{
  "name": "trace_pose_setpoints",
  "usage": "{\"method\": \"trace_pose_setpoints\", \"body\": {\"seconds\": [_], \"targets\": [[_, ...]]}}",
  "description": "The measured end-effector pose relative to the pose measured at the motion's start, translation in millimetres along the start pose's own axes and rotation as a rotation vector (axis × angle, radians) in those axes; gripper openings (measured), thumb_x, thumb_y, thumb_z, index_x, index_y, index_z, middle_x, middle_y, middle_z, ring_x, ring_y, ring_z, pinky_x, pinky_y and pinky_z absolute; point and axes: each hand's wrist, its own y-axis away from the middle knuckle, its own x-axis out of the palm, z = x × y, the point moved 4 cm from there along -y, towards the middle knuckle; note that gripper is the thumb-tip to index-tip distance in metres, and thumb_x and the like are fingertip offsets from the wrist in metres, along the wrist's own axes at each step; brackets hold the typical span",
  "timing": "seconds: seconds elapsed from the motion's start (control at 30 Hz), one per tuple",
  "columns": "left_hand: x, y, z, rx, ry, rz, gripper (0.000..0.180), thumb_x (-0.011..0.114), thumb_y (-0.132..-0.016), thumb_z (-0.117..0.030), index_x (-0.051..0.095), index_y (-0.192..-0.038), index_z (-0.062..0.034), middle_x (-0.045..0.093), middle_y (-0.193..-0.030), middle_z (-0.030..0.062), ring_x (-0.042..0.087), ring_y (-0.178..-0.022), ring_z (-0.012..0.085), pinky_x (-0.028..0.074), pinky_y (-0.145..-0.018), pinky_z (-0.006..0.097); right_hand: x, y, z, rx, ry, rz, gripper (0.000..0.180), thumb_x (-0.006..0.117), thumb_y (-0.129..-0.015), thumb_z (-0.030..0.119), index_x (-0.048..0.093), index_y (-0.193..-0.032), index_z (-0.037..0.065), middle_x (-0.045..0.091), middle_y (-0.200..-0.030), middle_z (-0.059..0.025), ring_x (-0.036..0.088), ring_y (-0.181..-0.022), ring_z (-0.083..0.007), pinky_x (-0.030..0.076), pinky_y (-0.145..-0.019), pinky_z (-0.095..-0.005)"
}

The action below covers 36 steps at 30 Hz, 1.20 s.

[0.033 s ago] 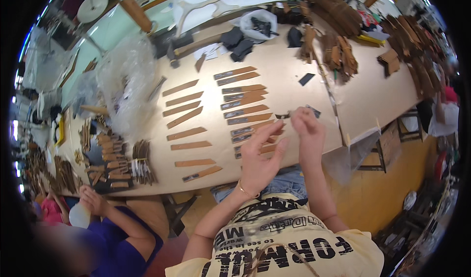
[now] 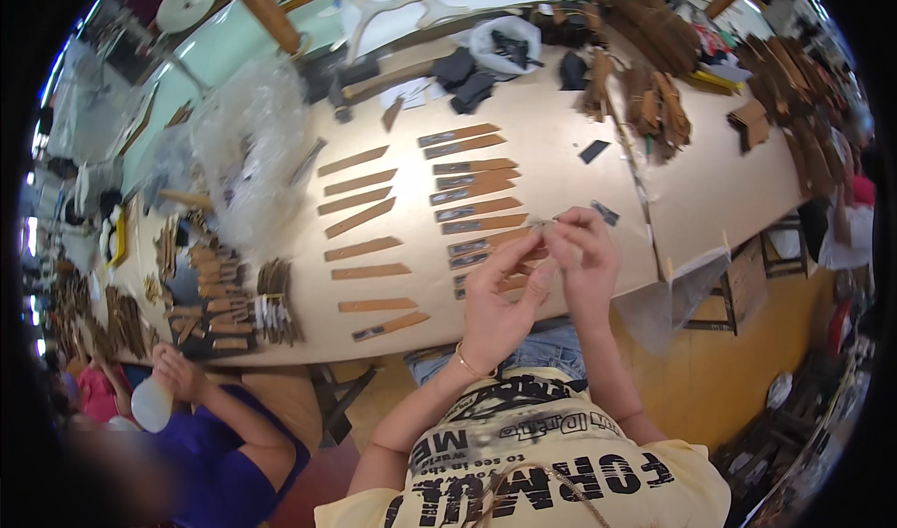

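Note:
My left hand (image 2: 503,294) and my right hand (image 2: 587,252) meet above the table, thumbs and fingertips pinched around a small thin piece (image 2: 542,221) too blurred to name. Under and beside my left hand runs a column of tan pointed leather strips (image 2: 486,207), several with dark patches at their left ends. Further left lies a second column of tan strips (image 2: 369,271), mostly without patches. A small dark rectangular piece (image 2: 605,213) rests just beyond my right hand, and another dark piece (image 2: 593,151) is farther off.
Bundled brown leather pieces (image 2: 654,107) lie at the far right. A hammer (image 2: 341,103), black cloth pieces (image 2: 462,79) and a white plastic bag (image 2: 505,47) are at the back. Clear plastic (image 2: 248,145) is heaped left. A co-worker's hand (image 2: 179,374) holds a whitish bottle (image 2: 152,405).
My hands have come together: the left fingertips now meet the right ones at the small piece, which earlier showed as a dark strip between them. The co-worker's bottle has tilted lower.

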Motion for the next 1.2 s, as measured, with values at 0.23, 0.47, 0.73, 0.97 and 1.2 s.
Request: {"method": "trace_pose_setpoints", "body": {"seconds": [0.23, 0.47, 0.73, 0.97, 1.2], "targets": [[-86.2, 30.2, 21.8, -0.405, 0.463, -0.164, 0.028, 0.064, -0.098, -0.015, 0.066, -0.121, 0.0022, 0.072, -0.104, 0.0073, 0.065, -0.090, 0.0097, 0.053, -0.077, 0.023, 69.2, 23.9, 37.7, -0.450, 0.472, 0.473, 0.035, 0.077, -0.079, 0.019, 0.075, -0.114, 0.015, 0.046, -0.145, -0.0162, 0.040, -0.132, -0.0373, 0.032, -0.107, -0.0480], [-163.5, 65.2, 21.2, -0.384, 0.235, -0.289, 0.019, 0.067, -0.096, -0.013, 0.070, -0.108, 0.0019, 0.073, -0.092, 0.0074, 0.068, -0.083, 0.0125, 0.054, -0.076, 0.025, 117.7, 49.3, 45.0, -0.427, 0.388, 0.782, 0.046, 0.075, -0.085, 0.035, 0.067, -0.124, 0.011, 0.045, -0.148, -0.0209, 0.045, -0.132, -0.0384, 0.037, -0.105, -0.0487], [-241.0, 88.8, 7.7, -0.407, -0.049, -0.346, 0.016, 0.070, -0.092, -0.008, 0.071, -0.101, 0.0052, 0.071, -0.085, 0.0073, 0.062, -0.074, 0.0092, 0.049, -0.069, 0.022, 176.2, 76.4, 15.1, 0.443, 0.064, 0.876, 0.029, 0.073, -0.090, 0.012, 0.068, -0.115, -0.003, 0.072, -0.092, -0.0058, 0.062, -0.080, -0.0082, 0.051, -0.075, -0.0249], [-255.3, 94.3, 31.3, -0.362, -0.070, -0.476, 0.013, 0.071, -0.091, -0.005, 0.071, -0.100, 0.0056, 0.069, -0.081, 0.0019, 0.054, -0.066, 0.0024, 0.043, -0.058, 0.018, 204.2, 96.3, 2.5, 0.525, 0.007, 0.858, 0.027, 0.071, -0.093, 0.012, 0.069, -0.115, -0.004, 0.071, -0.094, -0.0068, 0.064, -0.083, -0.0100, 0.052, -0.078, -0.0256], [-263.5, 84.0, 28.1, -0.268, -0.453, -0.541, 0.010, 0.073, -0.086, -0.004, 0.072, -0.087, 0.0051, 0.065, -0.066, 0.0013, 0.039, -0.050, 0.0008, 0.031, -0.045, 0.022, 217.7, 100.3, -8.3, 0.483, 0.134, 0.752, 0.025, 0.069, -0.091, 0.003, 0.066, -0.115, -0.004, 0.067, -0.088, -0.0019, 0.059, -0.075, -0.0054, 0.048, -0.067, -0.0213]]}}
